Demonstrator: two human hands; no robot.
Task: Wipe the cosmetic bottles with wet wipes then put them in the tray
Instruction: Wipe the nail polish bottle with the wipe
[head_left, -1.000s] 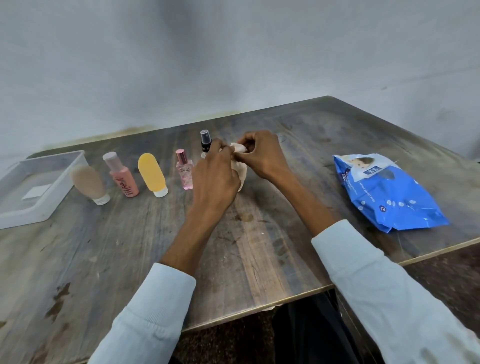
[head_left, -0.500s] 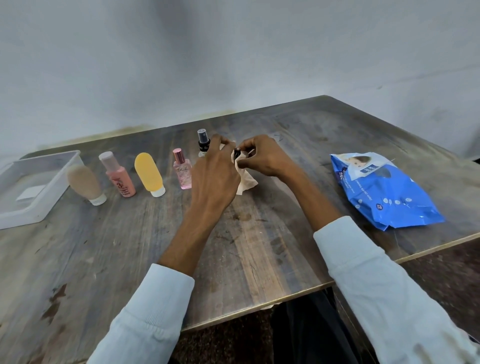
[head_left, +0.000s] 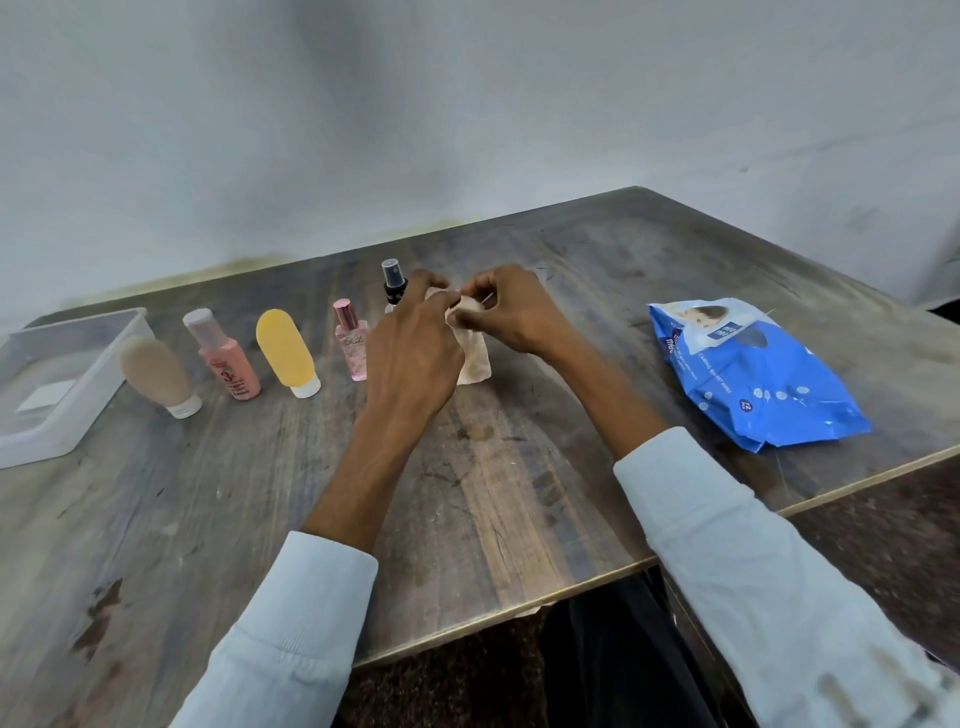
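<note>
Wiping step in hand, by the look of it: no bottle in the tray yet, judging from the row lined up on the table.

Far left of the frame: clear plastic tray (head_left: 78, 395), a white slip lying on its floor, otherwise no bottle inside. Just right of it, touching or nearly touching its wall, a beige tube (head_left: 153, 375) standing on its white cap. Next along, a pink bottle (head_left: 223, 353) with a pale cap, leaning slightly; then a yellow tube (head_left: 285, 353) on its white cap; then a small pink perfume bottle (head_left: 351, 340) with a rosy metallic cap. Behind that, a black-topped spray bottle (head_left: 394, 283), lower part hidden by the hand.

Centre of the frame: left hand (head_left: 410, 358), fingers curled, pinching the upper edge of a wet wipe (head_left: 472, 358). Right hand (head_left: 511, 312) close against it, fingertips also pinching the same wipe. Wipe pale, peach-tinted, hanging down from the fingers, lower edge near or on the wooden table (head_left: 493, 493); whether a small bottle sits inside the folds, cannot tell.

Right of the frame: blue wipes pack (head_left: 753, 374), lying flat, well apart from the hands.

Next move, most likely: wipe spread over the fingers, then one bottle from the row picked up and rubbed all round before going left into the tray. Care needed not to topple the neighbouring bottles.
</note>
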